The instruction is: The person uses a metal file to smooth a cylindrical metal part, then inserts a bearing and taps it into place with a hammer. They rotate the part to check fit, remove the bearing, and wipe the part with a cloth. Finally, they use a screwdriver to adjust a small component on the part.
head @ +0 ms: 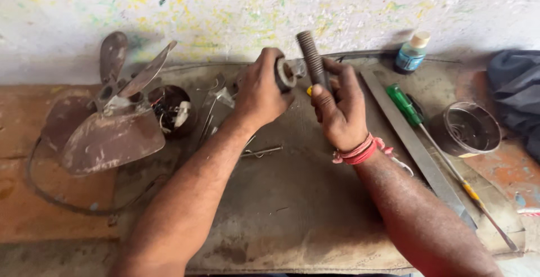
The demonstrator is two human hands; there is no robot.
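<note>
My left hand [260,92] is closed around a small dark ring-shaped metal part [286,74] with a pale inner face. My right hand [338,108] grips a dark threaded metal rod [312,58] that stands nearly upright, its top end tilted a little left. The ring part sits just left of the rod, close to it or touching it. Red threads [360,152] are tied round my right wrist. Both hands hover over a grey worn mat [292,209].
A dusty fan blade assembly [109,125] with a motor [171,111] and cable lies at the left. A long flat metal file [413,144], a green-handled screwdriver [409,107], a round tin [466,129], a small blue bottle [412,53] and dark cloth [514,94] lie at the right.
</note>
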